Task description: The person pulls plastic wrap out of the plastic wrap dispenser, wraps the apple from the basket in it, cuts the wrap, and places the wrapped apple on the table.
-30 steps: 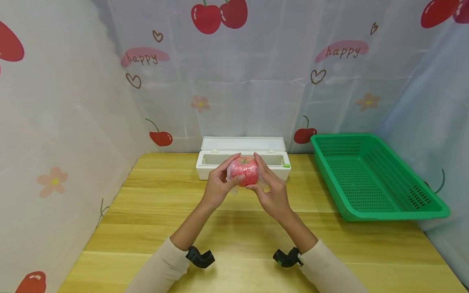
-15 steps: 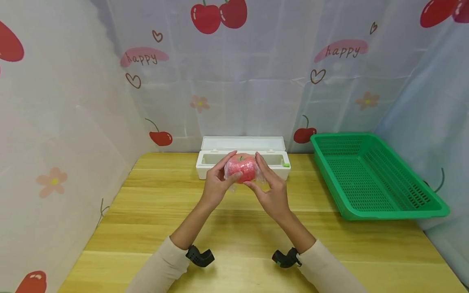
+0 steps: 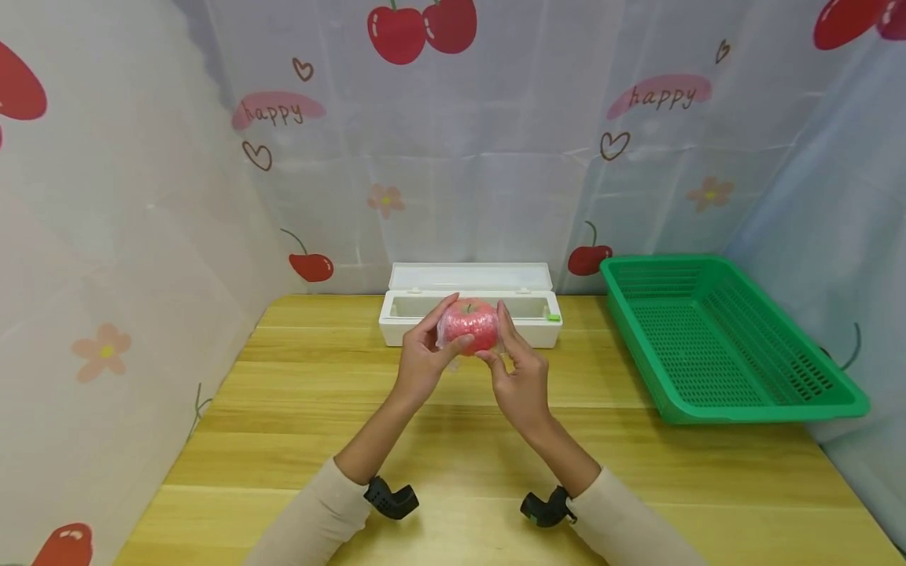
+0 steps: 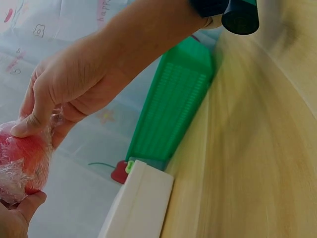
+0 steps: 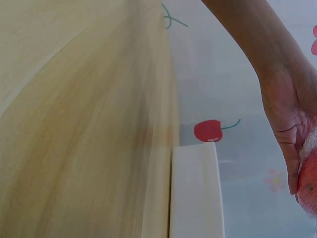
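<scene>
A red apple (image 3: 470, 322), its stem end facing up, is covered in clear plastic wrap (image 4: 12, 181) and held above the table. My left hand (image 3: 421, 363) grips the apple from the left, thumb across its near side and fingers around the far side. On the other side, my right hand (image 3: 522, 385) has its thumb and fingers bent at the apple's right edge, holding loose wrap there. In the left wrist view, crinkled film bunches between the right thumb and fingers. Part of the wrapped apple shows at the edge of the right wrist view.
Behind the hands stands a long white wrap dispenser box (image 3: 396, 333), lid raised, with a small green piece (image 3: 554, 318) at its right end. A green plastic basket (image 3: 767, 414) sits at the right on the wooden table (image 3: 311, 377). Printed curtains surround the table.
The apple shifted slightly left and up, then back a little right. My right hand's fingers have bent more and drawn in the loose wrap at the apple's right side.
</scene>
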Tool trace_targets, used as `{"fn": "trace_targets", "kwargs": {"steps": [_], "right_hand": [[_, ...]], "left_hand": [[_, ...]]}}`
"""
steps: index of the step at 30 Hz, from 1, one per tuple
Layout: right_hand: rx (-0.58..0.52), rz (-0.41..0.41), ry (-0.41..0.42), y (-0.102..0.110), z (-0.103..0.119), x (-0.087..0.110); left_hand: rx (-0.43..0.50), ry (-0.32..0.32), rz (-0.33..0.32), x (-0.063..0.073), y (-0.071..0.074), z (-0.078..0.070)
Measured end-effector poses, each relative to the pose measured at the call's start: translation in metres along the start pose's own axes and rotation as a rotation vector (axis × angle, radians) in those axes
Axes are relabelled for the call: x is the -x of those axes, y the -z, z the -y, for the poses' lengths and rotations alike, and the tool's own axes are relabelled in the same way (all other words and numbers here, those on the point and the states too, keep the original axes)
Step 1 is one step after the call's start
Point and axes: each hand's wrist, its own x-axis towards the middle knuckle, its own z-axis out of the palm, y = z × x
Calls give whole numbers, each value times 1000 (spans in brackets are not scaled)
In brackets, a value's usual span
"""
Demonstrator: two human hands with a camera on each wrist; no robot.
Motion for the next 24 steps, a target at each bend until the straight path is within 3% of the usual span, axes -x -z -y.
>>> {"fn": "trace_targets", "kwargs": {"steps": [9, 18, 24], "right_hand": [[-66, 28, -61, 2, 1, 0], [-74, 66, -8, -3, 3, 6], [-104, 180, -28, 2, 6, 5]], "left_hand": [[-47, -58, -32, -2, 8, 0], [-37, -73, -80, -1, 3, 0], [-49, -51, -73, -2, 9, -2]]}}
